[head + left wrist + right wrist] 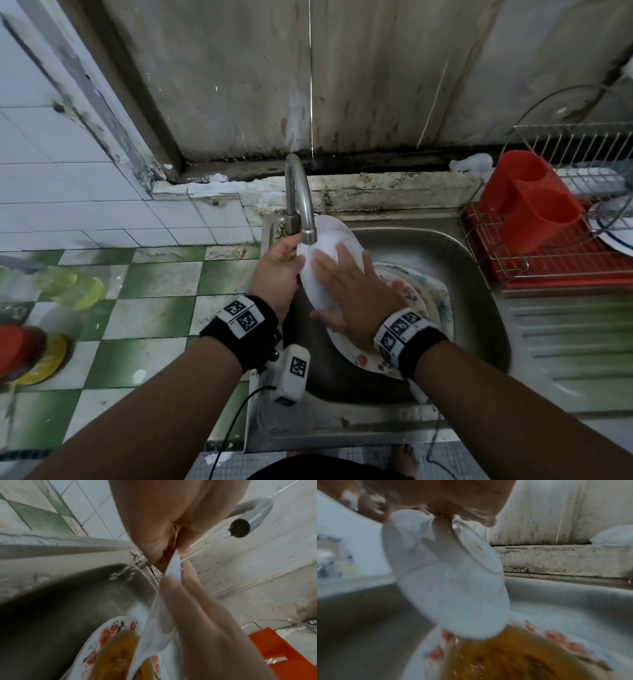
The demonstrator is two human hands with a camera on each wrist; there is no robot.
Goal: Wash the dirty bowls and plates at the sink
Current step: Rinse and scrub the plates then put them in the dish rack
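I hold a white plate [329, 240] tilted under the faucet [301, 205], above the steel sink [462, 274]. My left hand [281, 263] grips its left rim, thumb on the front. My right hand [349, 284] lies flat on the plate's face with straight fingers. In the left wrist view the white plate [157, 615] shows edge-on and water runs from the faucet [248, 520]. Below it in the sink lies a floral plate [363, 359] holding orange-brown liquid [505, 655]. The right wrist view shows the white plate [445, 588] wet.
A wire dish rack [565, 257] on a red tray stands to the right of the sink, with a red cutlery holder [527, 202] and a blue-rimmed plate [613, 236]. Blurred yellow [78, 291] and red [20, 349] dishes sit on the green-checked counter at left.
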